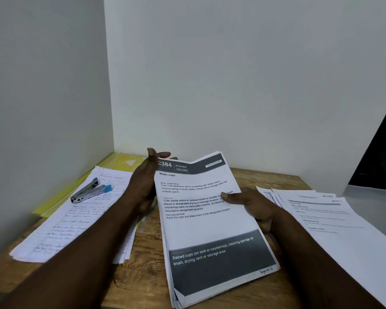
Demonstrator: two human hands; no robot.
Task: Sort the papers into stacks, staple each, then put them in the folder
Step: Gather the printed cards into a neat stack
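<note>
A stack of printed sheets (210,228), its top page headed "2384 Kitchen, Wash cups", stands tilted above the wooden table. My right hand (252,208) grips its right edge, thumb across the text. My left hand (146,181) lies flat against the stack's left edge, fingers straight and thumb up. A silver stapler with blue ends (90,191) lies on a pile of handwritten pages (76,219) at the left. A yellow folder (118,163) lies under that pile, by the wall corner.
Another fanned pile of printed sheets (325,219) lies at the right of the wooden table (143,275). White walls close the left and back sides. A dark panel (379,157) stands at the far right.
</note>
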